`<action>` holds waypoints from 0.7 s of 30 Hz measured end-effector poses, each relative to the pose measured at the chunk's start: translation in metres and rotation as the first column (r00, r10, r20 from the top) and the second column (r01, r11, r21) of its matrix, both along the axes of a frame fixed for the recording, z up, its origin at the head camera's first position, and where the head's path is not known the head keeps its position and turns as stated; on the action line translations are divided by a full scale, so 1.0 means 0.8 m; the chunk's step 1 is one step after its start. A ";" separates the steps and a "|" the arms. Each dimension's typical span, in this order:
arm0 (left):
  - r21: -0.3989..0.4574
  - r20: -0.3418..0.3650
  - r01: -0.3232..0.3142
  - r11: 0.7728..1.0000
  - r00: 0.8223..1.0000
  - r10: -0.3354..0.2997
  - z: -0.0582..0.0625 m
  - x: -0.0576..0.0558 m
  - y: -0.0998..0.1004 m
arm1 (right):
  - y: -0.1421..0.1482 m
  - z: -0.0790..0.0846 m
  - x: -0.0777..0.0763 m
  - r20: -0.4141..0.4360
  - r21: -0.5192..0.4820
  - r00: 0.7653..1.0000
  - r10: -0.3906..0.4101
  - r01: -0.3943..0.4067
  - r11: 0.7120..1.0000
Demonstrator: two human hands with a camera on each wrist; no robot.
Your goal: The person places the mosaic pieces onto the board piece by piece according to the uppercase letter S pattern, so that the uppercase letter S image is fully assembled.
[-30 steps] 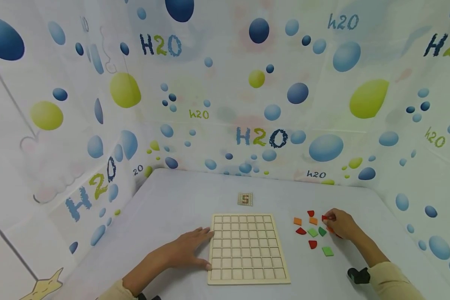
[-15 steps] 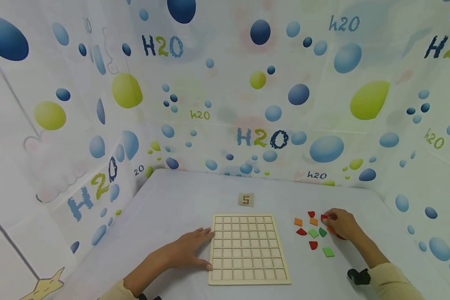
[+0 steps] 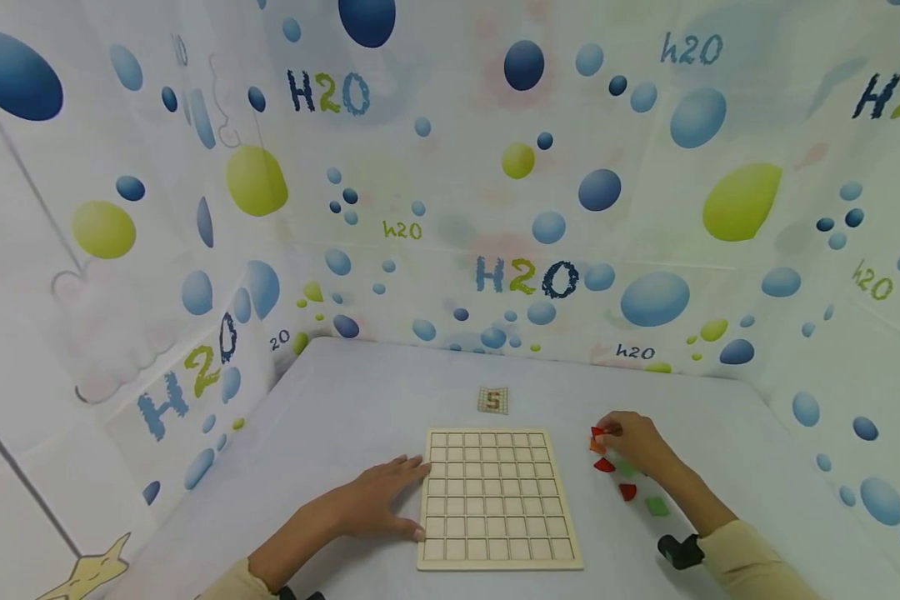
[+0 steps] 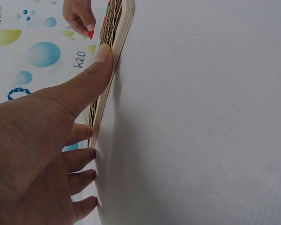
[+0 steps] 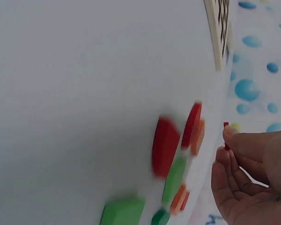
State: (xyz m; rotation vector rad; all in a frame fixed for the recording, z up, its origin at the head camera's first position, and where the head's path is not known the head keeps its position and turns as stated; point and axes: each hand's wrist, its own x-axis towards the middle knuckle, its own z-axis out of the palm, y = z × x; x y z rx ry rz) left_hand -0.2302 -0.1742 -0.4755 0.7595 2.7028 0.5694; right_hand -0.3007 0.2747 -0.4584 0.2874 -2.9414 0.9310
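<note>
The right hand [image 3: 633,439] pinches a small red flat piece [image 5: 226,124] between thumb and fingertips, clear of the table [image 3: 345,383], at the far left of the loose pieces and right of the pale wooden grid board [image 3: 495,497]. The left hand [image 3: 378,498] has its fingers spread, thumb and fingertips touching the board's left edge.

The step in hand looks like carrying that one piece, and a light pinch by the edges should suit it; most of its outline is hidden by the fingers, so its exact shape cannot be told. It is best kept high enough to clear the orange square tile [image 3: 597,446] just under it and the red rounded wedge [image 3: 604,465] on the near side, as a low sweep could drag them.

Should it go into a cell, turning it square to the grid lines first would help, with the left hand pressing gently so the board does not slide. The small square card marked with an S-like figure [image 3: 492,400], beyond the board's far edge, is best left unbumped.
</note>
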 end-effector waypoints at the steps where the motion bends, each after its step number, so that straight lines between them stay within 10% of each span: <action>1: 0.000 0.002 -0.001 1.000 1.000 0.001 0.001 0.000 0.000 | -0.009 0.000 0.001 0.010 -0.005 1.000 -0.001 0.001 1.000; 21: 0.003 0.002 -0.011 1.000 1.000 0.011 0.001 0.001 0.000 | -0.139 -0.015 0.018 -0.013 -0.074 0.983 0.181 -0.181 0.981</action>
